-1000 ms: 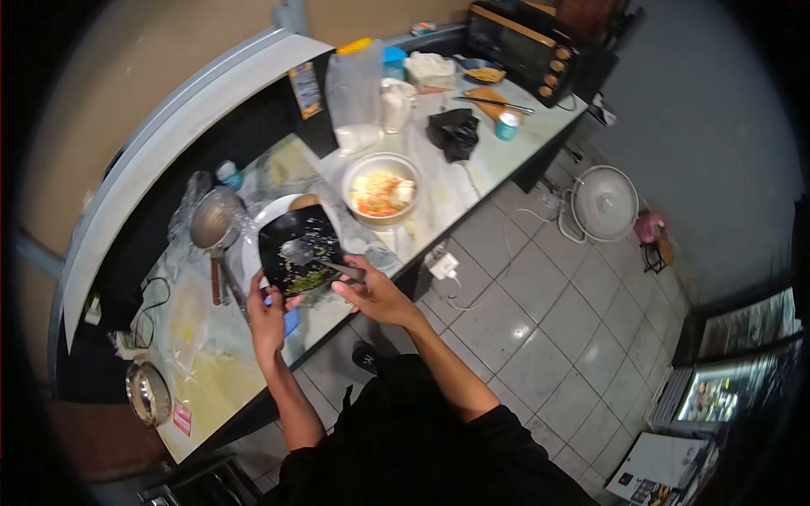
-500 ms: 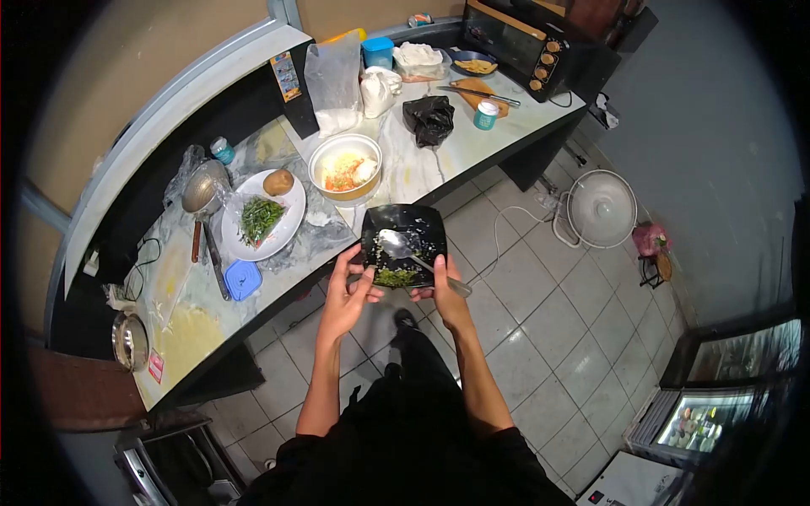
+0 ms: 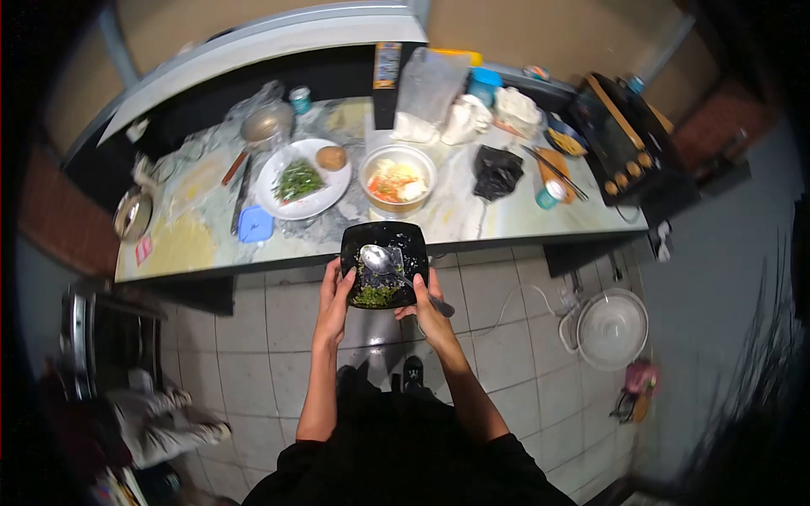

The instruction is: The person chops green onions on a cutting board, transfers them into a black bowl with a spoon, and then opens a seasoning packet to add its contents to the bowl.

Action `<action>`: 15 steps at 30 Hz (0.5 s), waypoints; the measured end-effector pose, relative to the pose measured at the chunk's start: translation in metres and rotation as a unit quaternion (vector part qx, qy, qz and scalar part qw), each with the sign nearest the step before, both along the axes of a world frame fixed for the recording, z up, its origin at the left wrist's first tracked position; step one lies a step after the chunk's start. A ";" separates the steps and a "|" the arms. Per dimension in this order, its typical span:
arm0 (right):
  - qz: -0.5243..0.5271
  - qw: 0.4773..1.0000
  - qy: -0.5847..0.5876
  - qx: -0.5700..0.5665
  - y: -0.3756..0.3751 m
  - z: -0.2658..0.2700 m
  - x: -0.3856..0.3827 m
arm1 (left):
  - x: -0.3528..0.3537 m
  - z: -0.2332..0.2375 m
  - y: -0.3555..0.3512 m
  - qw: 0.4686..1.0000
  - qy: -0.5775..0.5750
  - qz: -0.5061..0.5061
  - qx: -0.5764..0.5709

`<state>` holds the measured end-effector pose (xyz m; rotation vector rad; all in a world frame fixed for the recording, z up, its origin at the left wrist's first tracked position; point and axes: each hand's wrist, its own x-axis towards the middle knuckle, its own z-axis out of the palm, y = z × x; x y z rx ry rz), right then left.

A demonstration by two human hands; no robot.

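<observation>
A square black dish (image 3: 354,240) is held between my two hands just in front of the counter edge. Chopped green herbs (image 3: 375,295) lie along its near side, with small bits scattered over the rest. A metal spoon (image 3: 375,257) rests in the dish, its handle sticking out past the near right corner. My left hand (image 3: 332,308) grips the left side, thumb on the rim. On the right side, my right hand (image 3: 429,316) grips the dish with its thumb beside the spoon handle. Just beyond stands a pot (image 3: 395,206) holding shredded orange and white food.
On the counter (image 3: 316,240) are a white plate (image 3: 329,201) with bagged greens and a potato (image 3: 332,158), a blue lid (image 3: 255,224), a knife (image 3: 242,198), a black bag (image 3: 498,173) and an oven (image 3: 620,139). A fan (image 3: 612,329) stands on the floor; another person's legs (image 3: 164,426) show at lower left.
My view has turned, so the counter now runs straight across ahead of me. The dish stays in both hands, now squarely before the pot. Another person's legs have come into view.
</observation>
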<state>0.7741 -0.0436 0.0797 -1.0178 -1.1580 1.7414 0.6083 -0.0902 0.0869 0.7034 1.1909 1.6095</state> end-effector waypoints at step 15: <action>0.137 0.986 0.020 -0.096 0.018 -0.037 -0.204 | -0.174 -0.015 -0.037 0.985 0.023 0.169 0.000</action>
